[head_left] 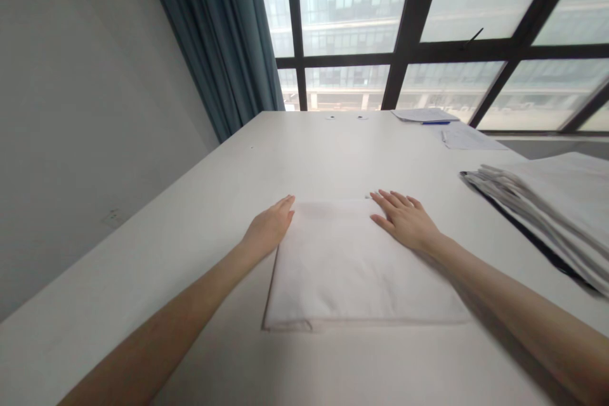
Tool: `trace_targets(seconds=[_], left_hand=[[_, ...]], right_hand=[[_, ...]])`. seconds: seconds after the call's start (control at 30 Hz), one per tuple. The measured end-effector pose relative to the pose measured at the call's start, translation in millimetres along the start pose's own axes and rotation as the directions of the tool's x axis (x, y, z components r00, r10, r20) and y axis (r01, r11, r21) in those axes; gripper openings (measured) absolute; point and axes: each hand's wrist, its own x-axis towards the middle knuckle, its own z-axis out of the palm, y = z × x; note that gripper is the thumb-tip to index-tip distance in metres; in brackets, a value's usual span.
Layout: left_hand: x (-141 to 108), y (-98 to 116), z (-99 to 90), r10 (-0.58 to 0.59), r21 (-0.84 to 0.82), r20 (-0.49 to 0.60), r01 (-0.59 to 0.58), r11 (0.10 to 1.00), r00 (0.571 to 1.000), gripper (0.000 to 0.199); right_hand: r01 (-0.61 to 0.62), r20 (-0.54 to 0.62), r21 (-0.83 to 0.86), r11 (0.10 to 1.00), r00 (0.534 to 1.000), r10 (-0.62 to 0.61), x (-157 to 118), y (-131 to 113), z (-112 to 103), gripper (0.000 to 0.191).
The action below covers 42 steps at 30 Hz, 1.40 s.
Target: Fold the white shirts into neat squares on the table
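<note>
A folded white cloth (352, 266) lies flat on the white table in front of me, its near edge showing layered folds. At its far left corner is my left hand (269, 227), seen from the side, with fingers stretched forward and touching the cloth's edge. My right hand (404, 219) rests palm down on the far right part of the cloth, its fingers spread. Neither hand grips anything. The cloth's right edge is partly hidden under my right forearm.
A stack of folded white cloths (561, 203) sits on a dark flat piece at the right. Papers (425, 115) and a blue pen (435, 122) lie at the table's far right. Beyond the table (190, 235) are a blue curtain (223, 32) and windows; a grey wall stands left.
</note>
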Motion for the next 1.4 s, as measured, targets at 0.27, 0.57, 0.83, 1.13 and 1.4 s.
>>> trace_targets(seconds=[0.27,0.57,0.83,1.13,1.4], left_hand=[[15,-27,8.0,0.013,-0.266,-0.062,-0.029,0.964,0.998,0.039],[18,-27,14.2,-0.043,-0.367,-0.133,-0.009,0.930,0.990,0.028],[21,-29,15.6,-0.067,-0.444,-0.160,-0.011,0.896,0.985,0.023],[18,-25,12.5,-0.031,-0.204,-0.214,-0.014,0.979,0.976,0.027],[17,-27,12.7,-0.041,-0.214,-0.183,0.001,0.977,0.982,0.027]], right_hand=[[0.017,-0.012,0.047,0.999,1.000,-0.017,0,12,-2,0.061],[0.012,-0.065,0.005,1.000,0.998,-0.011,-2,16,-5,0.053],[0.304,-0.050,0.123,0.945,0.952,-0.301,-15,-26,-40,0.050],[0.563,0.095,0.447,0.695,0.743,-0.663,-50,-109,-45,0.046],[0.567,0.099,0.487,0.665,0.720,-0.687,-52,-103,-44,0.043]])
